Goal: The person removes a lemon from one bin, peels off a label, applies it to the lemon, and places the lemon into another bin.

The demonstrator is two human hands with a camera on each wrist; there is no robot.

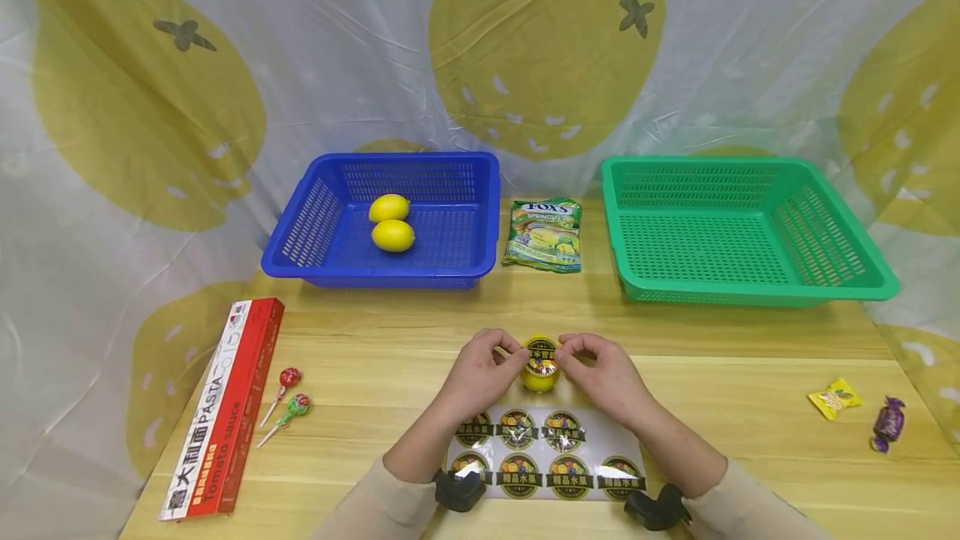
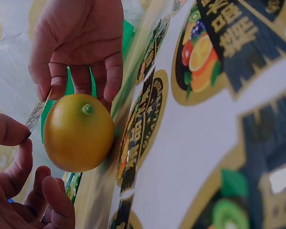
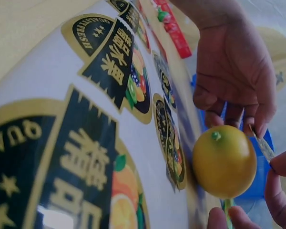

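Note:
A yellow lemon (image 1: 539, 385) sits on the table between both hands, its green stem end facing the wrist cameras. Right over it, a round black-and-gold fruit sticker (image 1: 541, 353) is stretched between the hands. The left hand (image 1: 480, 375) pinches one edge of the sticker with thumb and finger; the right hand (image 1: 603, 375) pinches the opposite edge. In the left wrist view the sticker (image 2: 36, 117) lies very close to the lemon (image 2: 79, 133); whether they touch I cannot tell. Below the hands lies a sticker sheet (image 1: 611, 440) with several similar labels, partly covered by the left wrist.
Two lemons lie in a blue basket (image 1: 390, 272) at back left. A green basket (image 1: 750, 290) stands back right, a candy bag (image 1: 543, 236) between them. A pasta box (image 1: 221, 411) and two lollipops (image 1: 292, 405) lie left; yellow (image 1: 835, 398) and purple (image 1: 888, 423) wrapped candies lie right.

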